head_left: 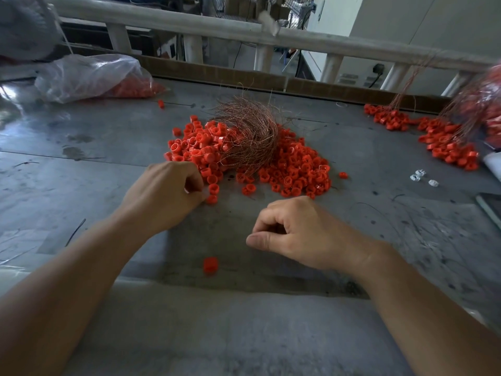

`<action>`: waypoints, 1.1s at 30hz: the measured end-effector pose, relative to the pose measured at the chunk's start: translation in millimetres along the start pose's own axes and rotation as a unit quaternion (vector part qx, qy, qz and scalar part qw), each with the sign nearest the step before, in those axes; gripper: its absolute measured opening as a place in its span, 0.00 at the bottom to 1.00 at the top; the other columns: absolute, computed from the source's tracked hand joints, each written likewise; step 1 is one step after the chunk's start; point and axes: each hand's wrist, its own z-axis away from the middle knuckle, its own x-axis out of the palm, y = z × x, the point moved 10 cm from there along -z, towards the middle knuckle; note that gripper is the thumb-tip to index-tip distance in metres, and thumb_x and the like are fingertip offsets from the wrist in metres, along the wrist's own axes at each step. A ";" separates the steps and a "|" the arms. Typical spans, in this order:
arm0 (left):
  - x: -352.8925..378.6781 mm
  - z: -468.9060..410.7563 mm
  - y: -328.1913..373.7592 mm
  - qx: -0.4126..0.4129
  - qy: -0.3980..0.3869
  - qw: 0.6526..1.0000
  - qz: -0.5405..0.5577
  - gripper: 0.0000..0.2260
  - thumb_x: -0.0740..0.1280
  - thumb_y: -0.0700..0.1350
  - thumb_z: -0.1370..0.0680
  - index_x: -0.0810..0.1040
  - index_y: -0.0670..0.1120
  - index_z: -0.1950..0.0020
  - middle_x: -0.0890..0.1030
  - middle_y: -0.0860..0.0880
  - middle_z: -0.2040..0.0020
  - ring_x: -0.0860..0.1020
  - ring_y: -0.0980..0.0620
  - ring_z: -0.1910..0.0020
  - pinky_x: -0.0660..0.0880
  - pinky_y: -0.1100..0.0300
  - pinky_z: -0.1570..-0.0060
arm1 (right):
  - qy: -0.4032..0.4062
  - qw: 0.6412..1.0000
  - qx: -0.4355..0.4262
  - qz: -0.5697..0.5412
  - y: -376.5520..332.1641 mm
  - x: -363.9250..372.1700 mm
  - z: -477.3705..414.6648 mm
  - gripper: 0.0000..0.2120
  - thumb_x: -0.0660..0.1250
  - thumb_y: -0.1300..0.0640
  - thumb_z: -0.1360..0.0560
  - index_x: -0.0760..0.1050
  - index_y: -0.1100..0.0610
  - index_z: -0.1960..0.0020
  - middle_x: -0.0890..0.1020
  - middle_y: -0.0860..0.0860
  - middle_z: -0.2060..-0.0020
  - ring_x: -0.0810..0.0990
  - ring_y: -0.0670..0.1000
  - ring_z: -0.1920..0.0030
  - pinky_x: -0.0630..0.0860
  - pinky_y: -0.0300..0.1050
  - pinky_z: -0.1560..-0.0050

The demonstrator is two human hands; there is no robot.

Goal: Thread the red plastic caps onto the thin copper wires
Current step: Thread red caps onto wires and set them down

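Grey bench [81, 147]: scuffed and stained, carrying everything listed below.

Clear plastic bag [89, 74]: far left, slumped, with red caps showing through it.

Pile of red caps [295, 169]: middle of the bench, straight ahead of both hands. The caps are small, short, hollow rings of glossy plastic, lying at every angle.

Copper wire bundle [249, 131]: a hair-fine, springy tuft on top of the pile. Its strands arch from the far side towards the person, and the loose ends reach the pile's near edge, forward of the gap between the hands.

Strung caps [439, 139]: far right, clusters already on wires.

Left hand [162, 196]: at the pile's near-left edge, the nearer hand to the caps. The fingers are curled in, and a sliver of red shows under them. Whether they pinch a cap cannot be told. A loose cap [212, 198] lies just beside the fingertips.

Right hand [295, 232]: apart from the pile, closer to the person. Thumb and forefinger are curled close together. Any wire between them is too thin to see.

Lone cap [210, 265]: by itself, near the person, between the forearms.

White pieces [418, 176]: a few, right of the pile.
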 end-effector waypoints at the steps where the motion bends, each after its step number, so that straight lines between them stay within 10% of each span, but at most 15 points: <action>1: -1.9 -0.4 -1.6 -0.005 0.007 1.000 0.007 0.04 0.72 0.42 0.29 0.78 0.49 0.59 0.73 0.59 0.66 0.70 0.62 0.66 0.65 0.65 0.68 | 0.003 1.000 0.001 -0.002 1.1 -0.9 -0.2 0.09 0.68 0.49 0.28 0.80 0.55 0.59 0.76 0.42 0.67 0.74 0.38 0.66 0.68 0.27 0.63; 10: 12.0 8.1 24.3 0.044 -0.075 0.980 0.178 0.03 0.69 0.51 0.33 0.78 0.57 0.67 0.80 0.62 0.67 0.77 0.64 0.69 0.71 0.66 0.66 | 0.095 0.994 0.026 0.039 19.2 -23.9 -1.9 0.07 0.68 0.51 0.27 0.80 0.55 0.58 0.77 0.44 0.64 0.74 0.41 0.63 0.70 0.34 0.60; 16: 14.6 13.4 44.5 0.116 -0.030 0.988 0.099 0.03 0.71 0.47 0.31 0.79 0.55 0.63 0.78 0.58 0.62 0.75 0.61 0.62 0.69 0.72 0.63 | 0.141 0.987 0.033 0.071 25.4 -32.6 -6.5 0.06 0.66 0.53 0.26 0.80 0.55 0.53 0.77 0.48 0.57 0.73 0.44 0.57 0.73 0.42 0.53; 23: 26.7 9.9 48.1 0.118 -0.004 0.993 -0.011 0.07 0.68 0.46 0.26 0.83 0.49 0.51 0.80 0.52 0.48 0.75 0.51 0.46 0.75 0.52 0.50 | 0.136 0.986 0.035 0.089 27.7 -30.7 -7.4 0.08 0.66 0.52 0.26 0.80 0.54 0.54 0.77 0.47 0.59 0.74 0.45 0.57 0.72 0.42 0.53; 33: 28.0 1.2 48.9 0.104 0.006 0.994 -0.031 0.08 0.67 0.48 0.25 0.83 0.49 0.49 0.81 0.51 0.46 0.75 0.51 0.44 0.74 0.51 0.47 | 0.127 0.987 0.033 0.092 27.0 -26.7 -8.2 0.08 0.66 0.52 0.26 0.80 0.54 0.53 0.78 0.47 0.58 0.75 0.46 0.56 0.73 0.44 0.53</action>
